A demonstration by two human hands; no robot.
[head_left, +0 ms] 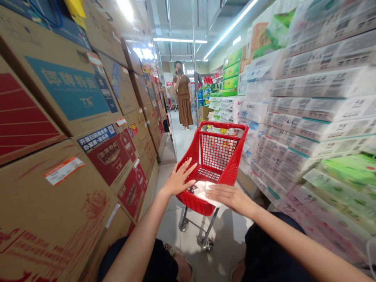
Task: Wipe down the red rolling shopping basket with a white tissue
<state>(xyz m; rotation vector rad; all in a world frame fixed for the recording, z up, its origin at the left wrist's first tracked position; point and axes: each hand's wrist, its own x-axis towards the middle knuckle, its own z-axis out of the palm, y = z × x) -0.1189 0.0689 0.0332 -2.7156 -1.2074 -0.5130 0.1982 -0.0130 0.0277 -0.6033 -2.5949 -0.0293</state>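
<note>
A small red shopping cart (202,205) with latticed sides stands on the floor between my knees, its near end towards me. My left hand (179,181) rests at the near left rim, fingers spread and holding nothing. My right hand (225,196) presses a white cloth (201,189) against the near rim, fingers together and stretched over it. Part of the cloth lies hidden under that hand. The cart's basket shows nothing inside apart from the cloth at its near edge.
Stacked cardboard boxes (67,129) rise close on the left. Wrapped paper packs (308,105) are piled on the right. A person (183,96) stands farther down the aisle, beyond the cart. The cart's wheels (205,243) sit near my feet.
</note>
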